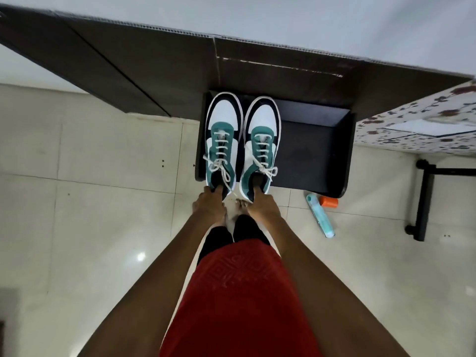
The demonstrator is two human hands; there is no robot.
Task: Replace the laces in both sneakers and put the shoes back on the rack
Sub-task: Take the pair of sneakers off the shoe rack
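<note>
Two white, green and black sneakers hang side by side, toes pointing away from me, over the dark shoe rack (pixel 314 155). Both carry white laces tied in bows. My left hand (pixel 210 206) grips the left sneaker (pixel 222 140) at its heel opening, fingers tucked inside. My right hand (pixel 260 206) holds the right sneaker (pixel 261 145) the same way at its heel. The rack's open shelf lies below and to the right of the shoes.
A dark cabinet top (pixel 154 68) runs along the wall above the rack. On the tiled floor to the right lie a teal tube (pixel 320 217) and an orange cap (pixel 328 201). A black stand (pixel 425 199) and a floral cloth (pixel 422 124) are at far right.
</note>
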